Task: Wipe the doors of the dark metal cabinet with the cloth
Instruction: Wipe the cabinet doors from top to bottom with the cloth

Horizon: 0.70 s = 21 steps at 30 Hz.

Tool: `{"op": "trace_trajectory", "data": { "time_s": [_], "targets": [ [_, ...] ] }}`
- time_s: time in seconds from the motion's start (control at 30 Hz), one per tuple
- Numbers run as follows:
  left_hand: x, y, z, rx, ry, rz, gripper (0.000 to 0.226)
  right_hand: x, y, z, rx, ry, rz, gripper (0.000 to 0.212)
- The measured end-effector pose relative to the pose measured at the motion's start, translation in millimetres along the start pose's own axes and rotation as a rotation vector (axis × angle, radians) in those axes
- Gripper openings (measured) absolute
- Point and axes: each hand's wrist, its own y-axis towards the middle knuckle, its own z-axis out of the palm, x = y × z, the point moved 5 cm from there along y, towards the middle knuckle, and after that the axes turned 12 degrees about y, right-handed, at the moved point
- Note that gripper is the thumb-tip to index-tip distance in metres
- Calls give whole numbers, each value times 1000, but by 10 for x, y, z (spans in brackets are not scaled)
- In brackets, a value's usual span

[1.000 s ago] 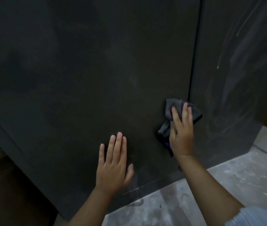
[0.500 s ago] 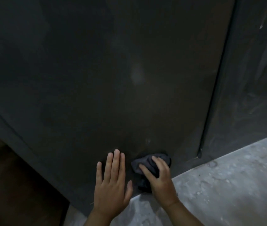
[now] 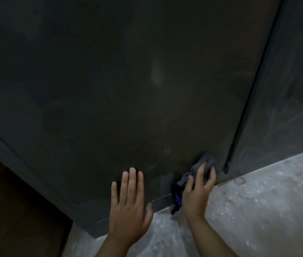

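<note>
The cabinet [image 3: 73, 52] fills nearly the whole view, its wide left door [image 3: 119, 99] facing the person and a narrower right door [image 3: 284, 93] beyond a dark vertical gap [image 3: 247, 108]. Pale smears show high on the left door and streaks on the right one, so the biggest risk I see is that the wiping stays low and those marks are missed.

The concrete floor [image 3: 258, 210] below looks dusty. With the wiping right at the door's bottom corner, the cloth could drag over the floor, pick up grit and smear or scratch it back onto the metal.

The left hand [image 3: 130, 204] lies flat on the lower door, fingers straight and together, holding nothing. A bare palm leaning there will likely leave a fresh print on the panel.

The right hand [image 3: 197, 190] presses the cloth [image 3: 200, 166] against the bottom right corner of the left door, just beside the gap; its fingers are spread over the bunched fabric, pressing rather than clutching. That loose grip could let the cloth slip, and a dangling tail near the base may snag in the gap or catch under the door edge.
</note>
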Motion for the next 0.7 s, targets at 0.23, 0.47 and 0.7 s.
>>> {"op": "trace_trajectory", "data": {
  "time_s": [0.23,0.47,0.7],
  "targets": [
    [-110,24,25,-3,-23,-20,90,-181,-442,171,265,-117,-38,67],
    [-198,38,48,16,-24,-28,90,24,485,-239,21,-55,-155,39],
    [-326,72,102,37,-7,-14,89,518,952,-425,-171,-44,-391,38]
  ]
}}
